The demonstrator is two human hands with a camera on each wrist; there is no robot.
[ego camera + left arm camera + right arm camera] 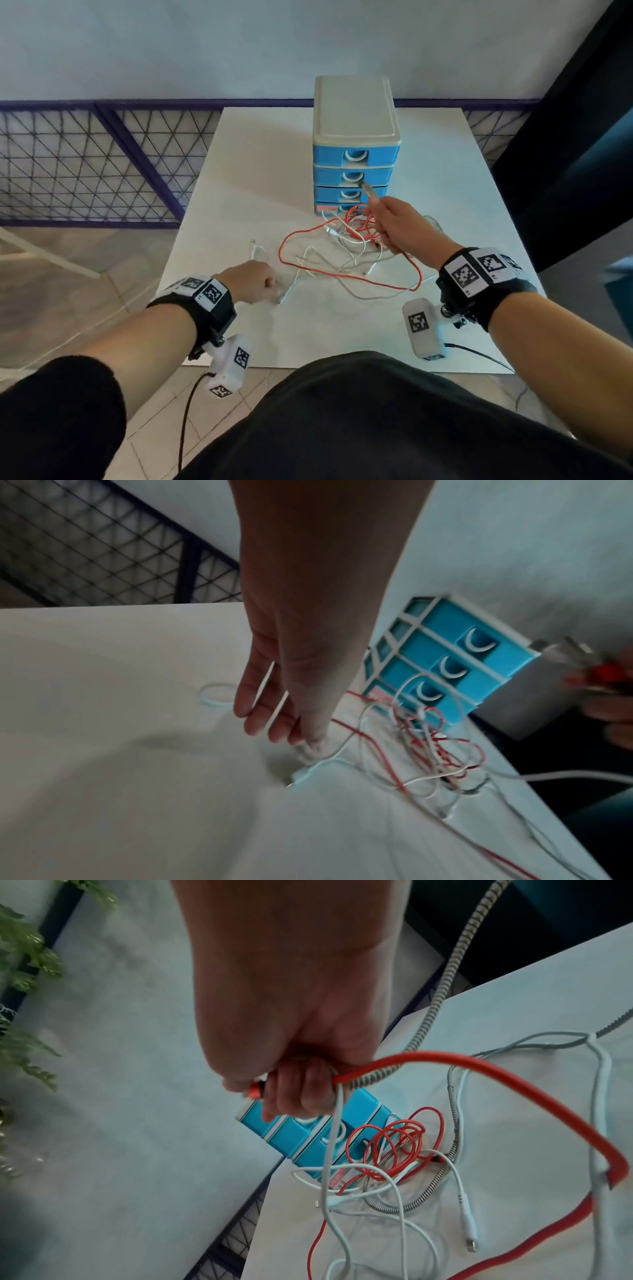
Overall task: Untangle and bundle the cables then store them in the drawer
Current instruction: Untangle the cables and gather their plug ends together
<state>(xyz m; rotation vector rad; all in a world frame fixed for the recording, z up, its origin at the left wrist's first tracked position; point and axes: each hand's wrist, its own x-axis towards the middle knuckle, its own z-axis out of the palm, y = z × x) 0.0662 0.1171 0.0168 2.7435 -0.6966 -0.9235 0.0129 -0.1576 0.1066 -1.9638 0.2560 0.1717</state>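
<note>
Red cable point(514, 1093), plus white and braided leads, is being gripped in the right hand point(397, 226), fingers curled round the plug ends, raised above the knot lying on the table point(342, 325) in front of the blue drawer unit point(354, 171), all drawers closed. Left hand point(291, 696), fingers nearly straight, is pressing a white cable point(337, 757) end w/ fingertips. Risk: pulling up while pinned is likely tightening the knot, or dragging loops off the table edge.
</note>
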